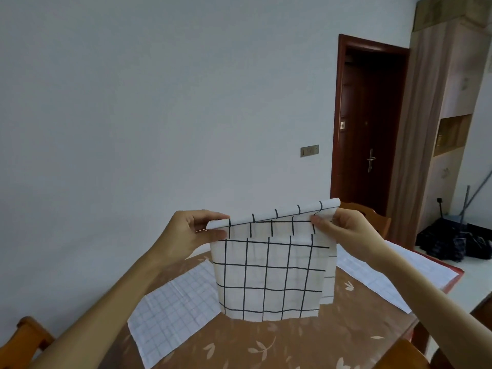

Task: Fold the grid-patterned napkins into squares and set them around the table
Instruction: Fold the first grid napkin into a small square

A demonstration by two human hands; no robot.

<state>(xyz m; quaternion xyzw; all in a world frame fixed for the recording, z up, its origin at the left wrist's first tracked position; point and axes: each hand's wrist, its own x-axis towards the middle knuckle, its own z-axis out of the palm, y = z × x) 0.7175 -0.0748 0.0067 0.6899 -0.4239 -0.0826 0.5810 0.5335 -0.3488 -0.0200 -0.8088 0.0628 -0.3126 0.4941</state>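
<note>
The napkin [269,272] is white cloth crossed by bold black lines into large squares. It hangs upright in the air above the table [292,339], touching nothing below it. Its top edge curls over between the two hands, and a second layer of the same cloth shows behind the front one along the right side.

The left hand [197,230] pinches the top left corner, thumb over bent fingers. The right hand [343,230] pinches the top right corner in the same way, its fingertips closed on the rolled edge.

Two more napkins lie flat on the table. The second napkin [173,312] is spread out on the left, partly behind the hanging one; it is white with a fine, pale grid and faint creases. The third napkin [388,275] lies at the right, also with a pale, fine grid, reaching the table's far edge.

The table has a glossy brown top with pale leaf shapes. Wooden chairs stand at the near left [26,339] and behind the right hand [372,217]. A dark red-brown door [370,123] stands beyond, with a switch plate [309,150] on the wall beside it.
</note>
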